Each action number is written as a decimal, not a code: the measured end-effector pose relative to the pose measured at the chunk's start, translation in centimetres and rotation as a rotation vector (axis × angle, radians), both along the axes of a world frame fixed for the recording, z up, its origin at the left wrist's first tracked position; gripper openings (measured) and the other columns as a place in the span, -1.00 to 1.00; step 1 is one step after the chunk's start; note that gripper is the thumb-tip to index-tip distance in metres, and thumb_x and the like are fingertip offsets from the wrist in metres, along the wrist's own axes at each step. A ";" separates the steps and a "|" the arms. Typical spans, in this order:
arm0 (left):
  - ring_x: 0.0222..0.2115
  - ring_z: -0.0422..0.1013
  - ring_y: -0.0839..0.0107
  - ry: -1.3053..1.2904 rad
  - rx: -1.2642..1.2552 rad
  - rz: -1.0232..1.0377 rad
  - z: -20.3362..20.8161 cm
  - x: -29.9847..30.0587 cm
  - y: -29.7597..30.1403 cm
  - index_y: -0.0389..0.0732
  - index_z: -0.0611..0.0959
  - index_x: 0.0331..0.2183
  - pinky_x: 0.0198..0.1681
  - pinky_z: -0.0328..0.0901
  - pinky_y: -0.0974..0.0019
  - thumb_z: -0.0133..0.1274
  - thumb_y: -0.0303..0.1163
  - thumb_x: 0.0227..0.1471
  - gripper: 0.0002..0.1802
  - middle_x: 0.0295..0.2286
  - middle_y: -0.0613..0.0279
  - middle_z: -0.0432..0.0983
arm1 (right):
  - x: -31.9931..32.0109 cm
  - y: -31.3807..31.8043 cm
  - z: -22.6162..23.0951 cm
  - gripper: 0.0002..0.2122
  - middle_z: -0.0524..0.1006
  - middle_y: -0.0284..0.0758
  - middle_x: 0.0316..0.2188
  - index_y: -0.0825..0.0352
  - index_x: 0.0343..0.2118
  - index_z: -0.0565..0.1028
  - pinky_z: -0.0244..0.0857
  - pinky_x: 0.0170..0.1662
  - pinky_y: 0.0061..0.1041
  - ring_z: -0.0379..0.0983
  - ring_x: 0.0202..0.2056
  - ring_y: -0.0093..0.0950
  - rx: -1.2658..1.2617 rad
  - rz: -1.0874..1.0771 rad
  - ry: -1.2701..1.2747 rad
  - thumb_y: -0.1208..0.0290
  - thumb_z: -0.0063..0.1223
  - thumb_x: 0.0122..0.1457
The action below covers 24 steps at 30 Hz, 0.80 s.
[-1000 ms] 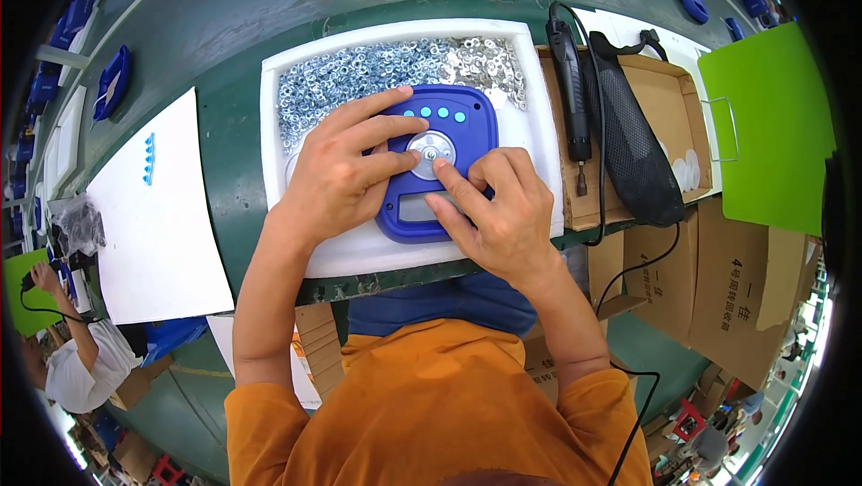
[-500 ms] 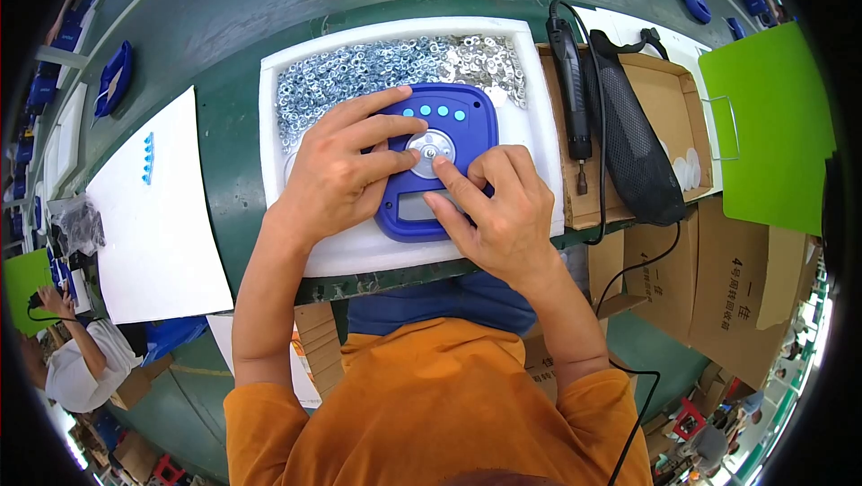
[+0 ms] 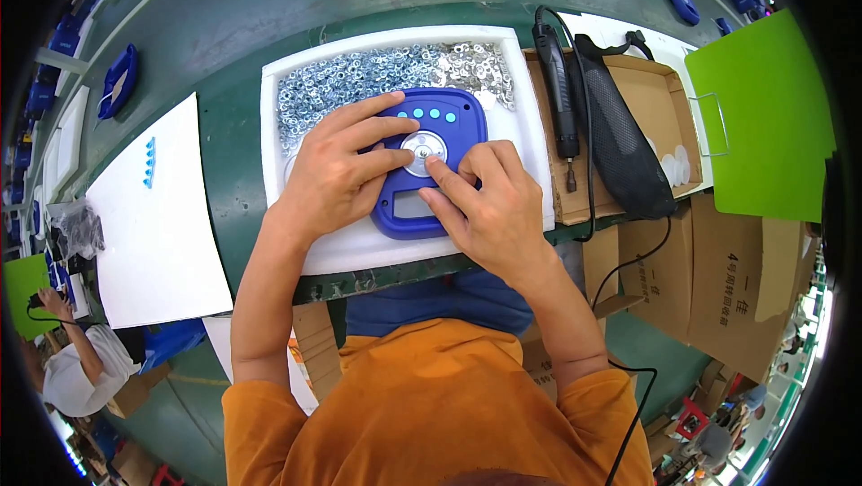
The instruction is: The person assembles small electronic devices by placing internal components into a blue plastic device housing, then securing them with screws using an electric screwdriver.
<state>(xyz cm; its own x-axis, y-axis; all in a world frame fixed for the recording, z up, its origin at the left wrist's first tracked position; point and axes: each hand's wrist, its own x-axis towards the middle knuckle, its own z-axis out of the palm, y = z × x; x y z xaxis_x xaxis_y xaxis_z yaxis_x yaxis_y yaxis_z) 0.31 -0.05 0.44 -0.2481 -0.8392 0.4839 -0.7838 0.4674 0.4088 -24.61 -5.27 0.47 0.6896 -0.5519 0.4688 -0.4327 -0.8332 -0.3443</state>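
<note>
A blue plastic housing (image 3: 456,138) lies over the near part of a white foam tray (image 3: 359,257). It has a row of light-blue round buttons, a rectangular window and a silvery, clear-looking disc (image 3: 422,140) in its middle. My left hand (image 3: 334,158) grips the housing from the left, two fingers reaching across its face and the thumb at the disc's left side. From the right, my right hand (image 3: 496,199) holds it, index fingertip pressed on the disc and thumb beside the window. The curled fingers rest by the housing's right edge. My fingers partly cover the disc.
Many small metal nuts and washers (image 3: 359,82) fill the tray's far part. To the right, a corded electric screwdriver (image 3: 561,100) and a black mesh pouch (image 3: 628,136) lie over a cardboard box (image 3: 642,73). A white sheet (image 3: 162,235) with small blue parts lies left.
The tray, housing and right-hand items appear shifted slightly left in view. The right index finger still presses the disc; my grip looks nearly the same.
</note>
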 end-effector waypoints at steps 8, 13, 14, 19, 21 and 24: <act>0.39 0.47 -0.01 -0.103 -0.021 0.025 0.6 -0.1 0.5 -0.14 0.92 -0.29 0.33 0.47 -0.07 0.33 -0.64 -0.06 -0.74 0.10 0.21 0.76 | -0.4 -1.1 -0.5 -0.73 0.53 -0.33 -0.31 0.26 -0.04 0.80 0.42 -0.32 -0.38 0.49 -0.23 -0.36 0.040 0.048 -0.140 0.43 0.53 0.18; 0.37 0.46 -0.01 -0.085 -0.047 0.026 0.5 -0.3 0.4 -0.14 0.92 -0.33 0.38 0.43 -0.10 0.31 -0.63 -0.14 -0.72 0.10 0.19 0.74 | -3.8 -7.9 -0.1 -0.69 0.58 -0.13 0.00 0.25 0.08 0.68 0.59 -0.08 -0.04 0.65 -0.08 -0.04 0.077 -0.345 -0.173 0.34 0.41 0.31; 0.37 0.46 -0.01 -0.081 -0.044 0.036 0.4 -0.3 0.2 -0.14 0.92 -0.33 0.38 0.43 -0.10 0.31 -0.63 -0.14 -0.72 0.10 0.19 0.74 | -4.2 -9.3 0.3 -0.69 0.58 -0.11 0.00 0.25 0.06 0.65 0.56 -0.08 0.04 0.64 -0.05 0.04 -0.036 -0.454 -0.049 0.24 0.35 0.35; 0.44 0.39 -0.03 -0.028 -0.027 0.052 -0.3 -0.3 0.4 -0.12 0.95 -0.30 0.47 0.35 -0.11 0.27 -0.70 -0.09 -0.66 0.16 0.18 0.73 | -5.1 -13.7 -0.7 -0.56 0.75 -0.05 -0.26 0.39 -0.12 0.60 0.63 -0.17 0.07 0.75 -0.17 0.01 -0.140 -0.624 0.441 0.06 0.45 0.26; 0.44 0.37 -0.02 -0.031 -0.032 0.061 -0.5 -0.1 0.4 -0.11 0.95 -0.29 0.48 0.33 -0.10 0.27 -0.70 -0.09 -0.65 0.17 0.18 0.72 | -4.1 -14.1 -0.3 -0.55 0.76 -0.03 -0.26 0.40 -0.12 0.61 0.64 -0.16 0.07 0.76 -0.16 0.01 -0.078 -0.649 0.509 0.04 0.45 0.24; 0.43 0.38 -0.01 -0.019 -0.042 0.063 -1.1 0.2 0.5 -0.10 0.96 -0.29 0.47 0.34 -0.10 0.27 -0.70 -0.08 -0.65 0.17 0.19 0.72 | -4.1 -14.2 0.5 -0.49 0.79 0.04 -0.22 0.42 -0.01 0.62 0.62 -0.06 0.08 0.77 -0.11 0.09 0.020 -0.676 0.538 0.01 0.40 0.25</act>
